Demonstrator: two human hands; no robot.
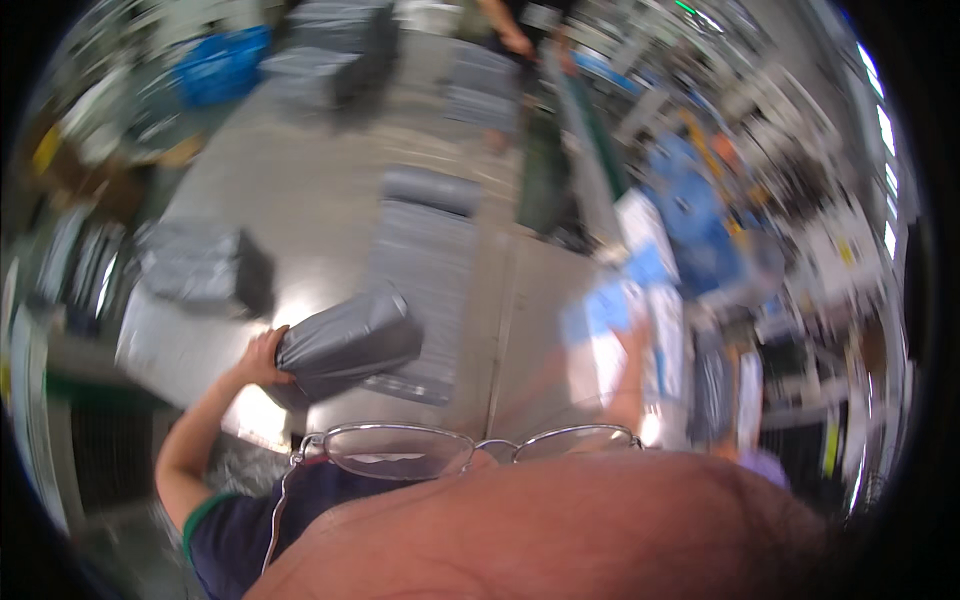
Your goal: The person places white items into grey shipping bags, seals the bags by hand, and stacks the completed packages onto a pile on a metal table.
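Grey plastic-wrapped package [352, 342]: probably slick, soft-skinned; grip ends. My left fingers [270, 345] clasp its nine-o'clock end; right fingers [633, 338]: blurred, can't tell.

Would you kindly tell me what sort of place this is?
It looks like a packing area, perhaps in a factory, judging by the blocky grey plastic bundles, broad silver metal table and partly unrolled roll of grey plastic sheet.

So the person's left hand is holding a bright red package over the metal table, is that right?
Not quite: the head view shows that the package is grey, not red. The left hand is indeed holding it over the metal table.
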